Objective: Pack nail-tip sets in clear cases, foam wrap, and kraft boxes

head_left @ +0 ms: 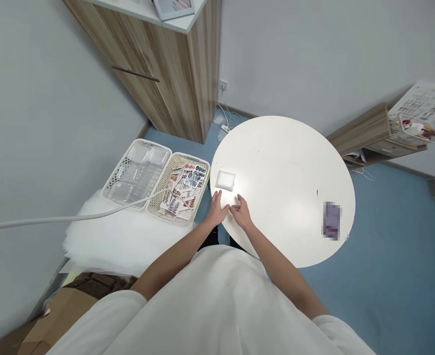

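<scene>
On the round white table lies a small whitish packet, rectangular and slightly shiny, close to the left edge. Just in front of it is my left hand, fingers stretched out and nothing in them. My right hand rests beside it with thumb and fingers apart, also without anything in it. The two hands nearly meet at the thumbs. To the left, a cream basket holds many cards of colourful press-on nails. Another cream basket next to it contains stacked clear plastic boxes.
Both baskets stand on a pile of white sheet material. A white cable crosses over them. A pixelated purple item lies at the table's right. A wooden cabinet stands behind, and a cardboard box sits at lower left.
</scene>
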Tool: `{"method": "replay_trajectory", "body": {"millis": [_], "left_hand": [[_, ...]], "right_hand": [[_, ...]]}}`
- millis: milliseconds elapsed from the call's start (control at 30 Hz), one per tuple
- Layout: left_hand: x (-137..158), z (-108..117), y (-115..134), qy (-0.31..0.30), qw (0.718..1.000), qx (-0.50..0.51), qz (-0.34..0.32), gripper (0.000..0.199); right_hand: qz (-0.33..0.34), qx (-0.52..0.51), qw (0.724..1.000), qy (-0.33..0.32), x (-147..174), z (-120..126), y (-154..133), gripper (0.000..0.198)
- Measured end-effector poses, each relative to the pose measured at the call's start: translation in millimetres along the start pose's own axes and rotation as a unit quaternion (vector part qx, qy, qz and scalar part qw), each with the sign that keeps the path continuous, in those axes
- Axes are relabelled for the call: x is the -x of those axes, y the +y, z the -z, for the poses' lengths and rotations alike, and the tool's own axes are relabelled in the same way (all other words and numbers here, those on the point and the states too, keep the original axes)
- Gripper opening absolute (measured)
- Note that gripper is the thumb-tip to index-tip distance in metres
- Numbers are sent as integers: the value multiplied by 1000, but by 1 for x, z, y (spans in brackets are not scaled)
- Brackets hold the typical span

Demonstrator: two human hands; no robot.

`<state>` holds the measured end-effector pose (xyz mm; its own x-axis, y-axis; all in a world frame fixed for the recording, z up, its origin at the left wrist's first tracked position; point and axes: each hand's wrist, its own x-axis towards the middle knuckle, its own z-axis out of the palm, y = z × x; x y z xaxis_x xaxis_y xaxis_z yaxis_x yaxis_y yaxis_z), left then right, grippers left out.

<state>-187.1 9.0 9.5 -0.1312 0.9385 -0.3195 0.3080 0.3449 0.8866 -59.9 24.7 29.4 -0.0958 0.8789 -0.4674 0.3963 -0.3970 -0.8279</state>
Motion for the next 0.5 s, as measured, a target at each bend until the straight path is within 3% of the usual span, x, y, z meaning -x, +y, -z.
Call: {"method": "replay_trajectory", "body": {"millis": [233, 500], "left_hand": [[42, -5, 4, 20, 1000, 11, 10, 49], [100, -29, 6, 78, 995, 38, 47, 34]], "right_hand": [[25, -28, 999, -23, 34, 16, 18, 63], [67, -64, 995, -45, 55, 61, 55, 48]]}}
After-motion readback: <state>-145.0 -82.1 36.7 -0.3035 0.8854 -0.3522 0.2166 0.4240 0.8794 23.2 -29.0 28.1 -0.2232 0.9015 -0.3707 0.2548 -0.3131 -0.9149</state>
